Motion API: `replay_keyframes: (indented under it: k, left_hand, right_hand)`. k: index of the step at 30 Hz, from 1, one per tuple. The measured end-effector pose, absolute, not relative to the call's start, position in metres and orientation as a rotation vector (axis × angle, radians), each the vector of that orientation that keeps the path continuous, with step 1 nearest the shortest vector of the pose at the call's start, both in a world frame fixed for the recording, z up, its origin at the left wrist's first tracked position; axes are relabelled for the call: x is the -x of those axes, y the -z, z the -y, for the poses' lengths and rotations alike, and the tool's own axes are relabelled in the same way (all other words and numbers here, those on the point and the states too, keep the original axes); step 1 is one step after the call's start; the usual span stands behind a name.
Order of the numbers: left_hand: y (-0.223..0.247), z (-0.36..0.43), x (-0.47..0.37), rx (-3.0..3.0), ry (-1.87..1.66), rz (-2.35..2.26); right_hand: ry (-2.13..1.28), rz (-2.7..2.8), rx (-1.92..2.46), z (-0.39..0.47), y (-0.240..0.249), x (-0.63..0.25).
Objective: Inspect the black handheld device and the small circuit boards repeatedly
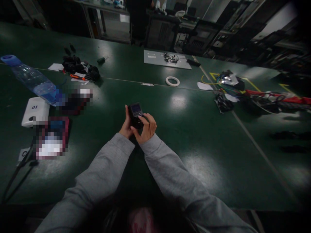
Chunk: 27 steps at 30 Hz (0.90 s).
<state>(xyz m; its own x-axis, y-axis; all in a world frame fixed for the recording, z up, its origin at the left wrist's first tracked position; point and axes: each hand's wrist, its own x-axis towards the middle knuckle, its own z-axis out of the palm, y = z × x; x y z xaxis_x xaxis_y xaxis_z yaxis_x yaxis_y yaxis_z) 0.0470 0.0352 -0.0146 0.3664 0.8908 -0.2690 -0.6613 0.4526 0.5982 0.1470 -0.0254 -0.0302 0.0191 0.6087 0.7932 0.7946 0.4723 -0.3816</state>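
Black and small, the device [136, 110] was held over the bench [184, 136]: the left hand [126, 127] clasped its side, and the right hand [147, 128] had its fingers narrowed on the lower end. Good handling called for a steady left hold and light right touch. Pale reflections marked the green surface; dark chairs [161, 32] stood beyond.

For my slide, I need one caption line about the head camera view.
The left hand holds a small dark device, the right hand at its front, above a green table.
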Motion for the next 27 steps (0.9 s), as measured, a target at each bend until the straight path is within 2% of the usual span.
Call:
replay_keyframes:
  k: [3,8,15,21,24,27]
  left_hand:
    - [0.013,-0.036,-0.043,-0.427,-1.094,-0.638]
    - [0.018,-0.040,-0.041,-0.354,-1.130,-0.609]
    - [0.018,-0.039,-0.039,-0.383,-1.094,-0.597]
    - [0.015,-0.035,-0.046,-0.469,-0.978,-0.640]
    - [0.020,-0.037,-0.048,-0.480,-1.030,-0.630]
    - [0.024,-0.041,-0.047,-0.417,-1.099,-0.593]
  right_hand:
    - [0.134,1.659,1.241,0.032,0.027,-0.142]
    - [-0.176,1.984,1.207,0.033,0.024,-0.141]
    - [-0.009,1.686,1.125,0.038,0.025,-0.141]
    - [-0.004,1.767,1.122,0.021,0.033,-0.150]
    - [-0.062,1.741,1.186,0.020,0.032,-0.153]
    - [0.025,1.675,1.142,0.025,0.021,-0.156]
